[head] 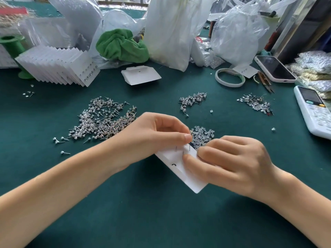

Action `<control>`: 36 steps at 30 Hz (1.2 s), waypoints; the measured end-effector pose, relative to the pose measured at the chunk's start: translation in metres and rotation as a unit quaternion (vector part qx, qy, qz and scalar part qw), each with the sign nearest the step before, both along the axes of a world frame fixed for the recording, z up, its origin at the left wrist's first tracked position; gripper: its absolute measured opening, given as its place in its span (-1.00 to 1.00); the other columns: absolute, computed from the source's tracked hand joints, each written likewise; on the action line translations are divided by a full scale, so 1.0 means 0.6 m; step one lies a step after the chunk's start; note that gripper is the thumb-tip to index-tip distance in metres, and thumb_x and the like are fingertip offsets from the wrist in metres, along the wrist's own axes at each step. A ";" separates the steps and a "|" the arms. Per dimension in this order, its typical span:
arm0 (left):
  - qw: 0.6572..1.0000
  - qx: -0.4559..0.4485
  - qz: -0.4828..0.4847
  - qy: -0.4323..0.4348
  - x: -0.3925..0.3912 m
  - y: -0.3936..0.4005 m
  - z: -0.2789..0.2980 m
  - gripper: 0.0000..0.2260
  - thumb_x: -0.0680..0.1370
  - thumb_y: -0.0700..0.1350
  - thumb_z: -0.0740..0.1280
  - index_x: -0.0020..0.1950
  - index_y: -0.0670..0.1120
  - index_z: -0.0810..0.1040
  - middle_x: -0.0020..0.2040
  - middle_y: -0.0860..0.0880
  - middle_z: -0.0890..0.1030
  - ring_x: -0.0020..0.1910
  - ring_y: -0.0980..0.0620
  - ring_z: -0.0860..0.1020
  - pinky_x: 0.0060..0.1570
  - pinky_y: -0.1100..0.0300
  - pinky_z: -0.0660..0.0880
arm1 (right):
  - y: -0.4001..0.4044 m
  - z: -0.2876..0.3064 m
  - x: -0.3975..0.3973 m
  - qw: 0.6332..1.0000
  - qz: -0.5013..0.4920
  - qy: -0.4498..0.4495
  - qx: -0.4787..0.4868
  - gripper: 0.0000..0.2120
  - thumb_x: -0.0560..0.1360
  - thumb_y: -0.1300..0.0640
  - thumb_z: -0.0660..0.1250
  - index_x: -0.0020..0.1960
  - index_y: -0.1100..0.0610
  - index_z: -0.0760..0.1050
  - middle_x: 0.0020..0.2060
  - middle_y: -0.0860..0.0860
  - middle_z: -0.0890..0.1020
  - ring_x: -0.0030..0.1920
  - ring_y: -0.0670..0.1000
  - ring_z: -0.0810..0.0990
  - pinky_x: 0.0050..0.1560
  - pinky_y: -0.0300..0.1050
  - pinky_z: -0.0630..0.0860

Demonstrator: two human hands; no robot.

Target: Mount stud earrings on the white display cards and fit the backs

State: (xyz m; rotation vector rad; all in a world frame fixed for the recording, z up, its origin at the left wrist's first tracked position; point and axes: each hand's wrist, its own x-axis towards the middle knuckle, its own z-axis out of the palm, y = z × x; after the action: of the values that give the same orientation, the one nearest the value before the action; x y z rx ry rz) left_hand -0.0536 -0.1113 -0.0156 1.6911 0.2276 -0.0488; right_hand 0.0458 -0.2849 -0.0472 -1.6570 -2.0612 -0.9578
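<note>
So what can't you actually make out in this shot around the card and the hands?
- Head view: whether the right hand holds a back; its fingers curl over the spot.
- The white card: its earring side faces away, and both hands cover its edges.
- Left hand: the thumb-tip pinch is too small to read.
- Clear backs pile: partly hidden by hands.

The scene is bright with soft daylight that seems to come from the far side, behind the plastic bags (172, 31), which look almost overexposed. Shadows on the green worktop (161, 217) are faint and diffuse under the forearms. The phone (275, 68) screen shows weak reflections. The wide lens bends the edges, and the far corners are soft.
</note>
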 end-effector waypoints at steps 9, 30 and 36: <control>0.999 0.048 -0.016 -0.004 -0.001 0.004 -0.002 -0.96 0.47 -0.17 0.43 -0.19 -0.07 0.64 -0.29 0.01 0.67 -0.31 0.14 0.58 -0.26 0.37 0.47 | 0.003 0.002 0.000 0.999 -0.021 0.013 -0.024 -0.71 0.35 0.43 0.41 0.01 0.17 0.56 -0.45 0.03 0.47 -0.48 0.08 0.39 -0.54 -0.10 0.39; 0.982 0.156 -0.072 -0.073 0.000 0.006 -0.013 -0.94 0.51 -0.14 0.37 -0.16 -0.03 0.59 -0.47 0.28 0.52 -0.51 0.25 0.34 -0.45 0.46 0.28 | 0.007 -0.005 0.001 0.999 -0.021 -0.025 -0.002 -0.69 0.35 0.43 0.39 0.00 0.15 0.45 -0.47 0.01 0.43 -0.49 0.06 0.33 -0.53 -0.11 0.37; 0.978 0.172 -0.083 -0.078 -0.001 0.009 -0.011 -0.94 0.52 -0.13 0.36 -0.15 -0.02 0.59 -0.45 0.27 0.52 -0.46 0.13 0.29 -0.43 0.30 0.27 | 0.009 -0.007 0.002 0.999 -0.023 -0.022 0.020 -0.76 0.40 0.42 0.35 -0.03 0.15 0.50 -0.49 0.02 0.44 -0.51 0.07 0.33 -0.55 -0.11 0.37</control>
State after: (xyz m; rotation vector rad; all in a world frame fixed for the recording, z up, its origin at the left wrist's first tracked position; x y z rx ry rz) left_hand -0.0540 -0.1056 -0.0222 2.0463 -0.0266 0.0007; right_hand 0.0470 -0.2792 -0.0512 -1.6835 -2.0274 -1.0521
